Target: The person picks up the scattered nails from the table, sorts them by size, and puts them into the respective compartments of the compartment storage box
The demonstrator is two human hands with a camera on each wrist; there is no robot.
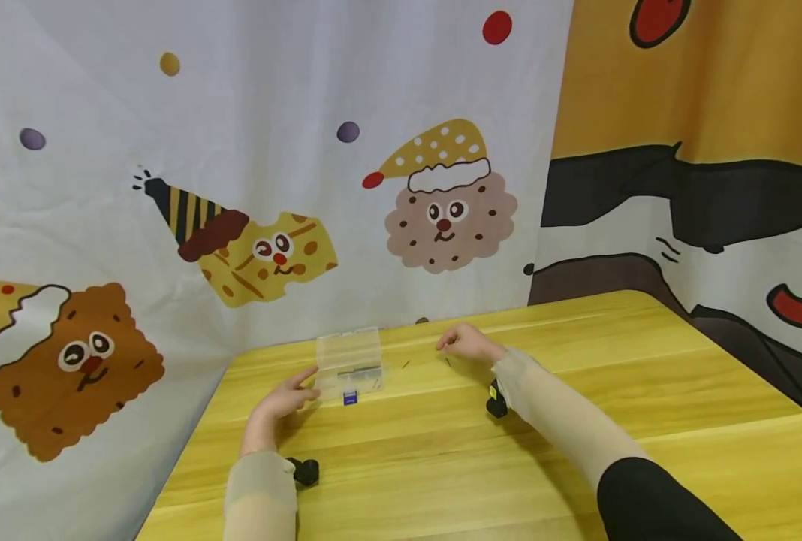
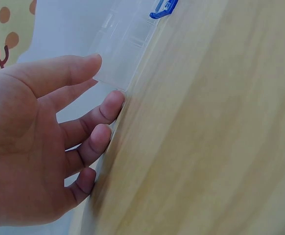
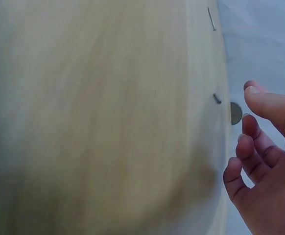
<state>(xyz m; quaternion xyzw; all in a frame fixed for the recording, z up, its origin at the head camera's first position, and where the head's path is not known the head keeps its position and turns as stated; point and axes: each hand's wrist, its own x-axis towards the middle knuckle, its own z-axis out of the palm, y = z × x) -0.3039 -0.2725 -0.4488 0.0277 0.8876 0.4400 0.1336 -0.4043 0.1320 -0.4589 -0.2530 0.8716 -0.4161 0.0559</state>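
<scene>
A clear plastic box (image 1: 330, 391) stands on the table with its lid (image 1: 348, 347) raised and a blue latch (image 1: 350, 398) at the front. Thin dark pieces (image 1: 360, 372) lie inside it. My left hand (image 1: 286, 397) is at the box's left end, thumb and index finger extended to its edge, the other fingers loosely bent close to the tabletop. Two small, thin dark nails lie apart on the table: one nail (image 1: 405, 364) right of the box, another nail (image 1: 448, 362) just below my right hand. That right hand (image 3: 274, 156) hovers with loosely bent fingers, nothing visible in them.
The yellow wood-grain table (image 1: 441, 466) ends at the back against a hanging cloth (image 1: 272, 150) printed with cartoon snacks. A black wrist device (image 1: 304, 472) sits under the left wrist, and a similar device (image 1: 497, 402) under the right.
</scene>
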